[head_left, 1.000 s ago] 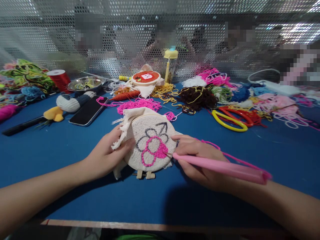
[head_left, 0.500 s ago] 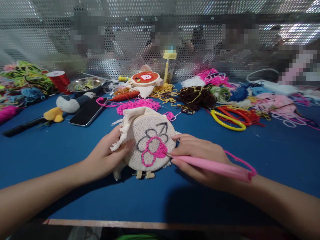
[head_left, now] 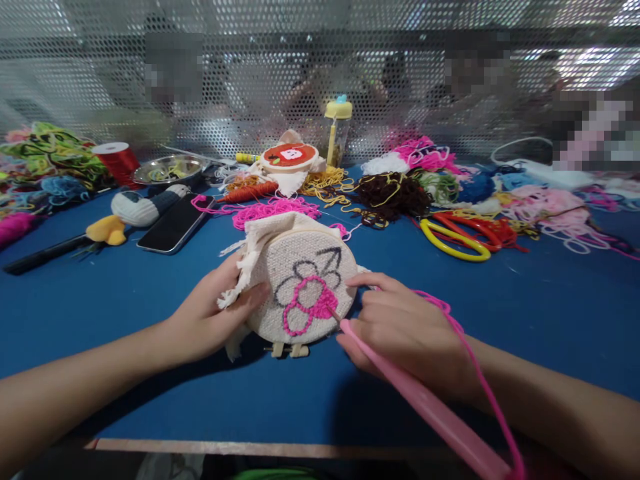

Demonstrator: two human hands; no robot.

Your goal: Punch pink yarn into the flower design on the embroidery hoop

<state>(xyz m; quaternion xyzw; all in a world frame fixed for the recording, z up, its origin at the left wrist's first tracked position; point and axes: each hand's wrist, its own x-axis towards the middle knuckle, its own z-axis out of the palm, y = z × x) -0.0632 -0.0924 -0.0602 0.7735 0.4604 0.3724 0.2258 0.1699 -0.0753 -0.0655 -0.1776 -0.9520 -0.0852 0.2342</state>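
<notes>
My left hand (head_left: 220, 307) grips the left edge of an embroidery hoop (head_left: 315, 267), its thumb on the front of the cream cloth. The hoop is tilted up toward me, its screw clamp (head_left: 289, 351) at the bottom. A flower and an arrow-like mark are drawn in dark lines, and pink yarn loops (head_left: 323, 301) outline two petals and fill a third. Closed round a pink punch needle (head_left: 420, 393), my right hand (head_left: 400, 327) rests at the hoop's right edge. The needle tip meets the filled pink patch. Pink yarn (head_left: 470, 353) trails from the handle's end.
Behind the hoop lie pink yarn (head_left: 275, 212), brown yarn (head_left: 393, 197) and a finished orange hoop (head_left: 290, 157). A phone (head_left: 175, 223) and a plush-topped stick (head_left: 135, 207) sit left, yellow scissor-like handles (head_left: 455, 240) right. A perforated metal screen (head_left: 250, 80) stands at the back.
The punch needle's handle has swung down toward me, its far end now near the bottom edge. My right index finger reaches along the hoop's edge. My left hand stays put.
</notes>
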